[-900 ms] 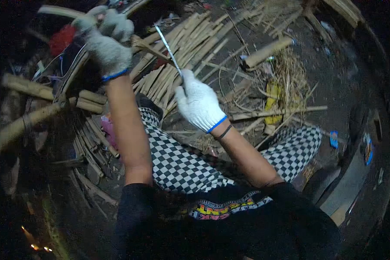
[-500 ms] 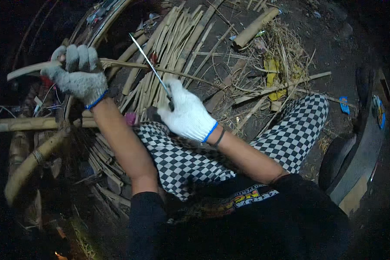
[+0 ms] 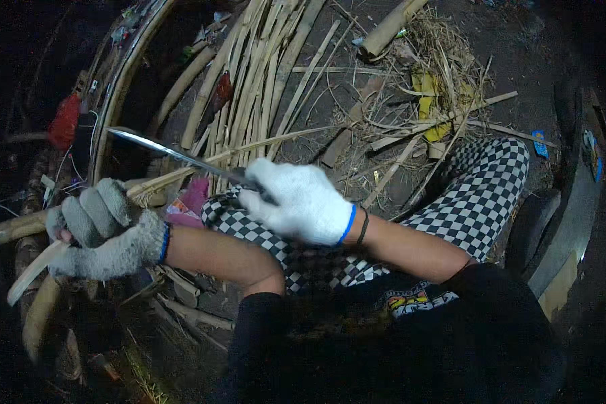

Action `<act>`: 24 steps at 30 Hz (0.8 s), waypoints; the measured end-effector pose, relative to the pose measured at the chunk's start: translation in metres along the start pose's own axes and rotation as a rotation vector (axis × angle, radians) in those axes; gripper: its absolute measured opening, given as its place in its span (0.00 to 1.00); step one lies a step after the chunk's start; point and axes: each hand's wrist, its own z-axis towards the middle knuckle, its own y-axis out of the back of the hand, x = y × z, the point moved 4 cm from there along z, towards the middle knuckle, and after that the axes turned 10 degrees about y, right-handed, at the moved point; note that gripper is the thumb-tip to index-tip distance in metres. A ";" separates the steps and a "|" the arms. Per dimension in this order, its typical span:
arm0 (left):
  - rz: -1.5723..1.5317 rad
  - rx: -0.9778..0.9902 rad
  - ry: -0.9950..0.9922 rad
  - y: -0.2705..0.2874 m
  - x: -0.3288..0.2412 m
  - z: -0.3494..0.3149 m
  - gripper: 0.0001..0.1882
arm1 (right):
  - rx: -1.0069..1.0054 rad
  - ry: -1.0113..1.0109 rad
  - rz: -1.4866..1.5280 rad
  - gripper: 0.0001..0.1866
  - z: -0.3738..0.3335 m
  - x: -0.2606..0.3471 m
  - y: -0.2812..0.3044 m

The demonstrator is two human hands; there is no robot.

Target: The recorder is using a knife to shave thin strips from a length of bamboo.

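My left hand [image 3: 104, 232], in a greyish knit glove, is wrapped round a long split bamboo strip [image 3: 37, 275]. One end of the strip sticks out past the thumb; the rest runs up and to the right over other strips. In a white glove with a blue cuff, my right hand [image 3: 303, 202] grips a knife [image 3: 161, 149], its handle mostly hidden by the fingers. The long, thin blade points up and left, just above the strip; whether it touches the strip I cannot tell. Both hands are over or beside my checkered trouser leg [image 3: 256, 225].
A bundle of split bamboo strips [image 3: 259, 74] lies ahead. Beyond are a round bamboo piece [image 3: 392, 30], dry shavings [image 3: 444, 47] and yellow plastic [image 3: 423, 104]. A pink packet [image 3: 190, 202] lies by my left knee, a red bag [image 3: 64, 122] at the far left. Bamboo poles [image 3: 19, 229] stand left.
My left hand has come down and nearer with the bamboo strip. The knife has swung from pointing steeply up to lying more level, its tip now further left.
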 end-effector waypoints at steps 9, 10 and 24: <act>0.041 0.050 -0.022 0.003 -0.012 -0.005 0.17 | -0.105 -0.004 0.063 0.10 -0.008 -0.008 -0.001; -0.039 0.098 0.004 0.003 -0.011 -0.007 0.17 | -0.078 0.077 0.003 0.09 -0.012 -0.005 -0.005; 0.435 -0.301 -0.149 0.014 -0.014 -0.015 0.18 | 0.000 0.015 -0.122 0.14 -0.017 -0.040 -0.032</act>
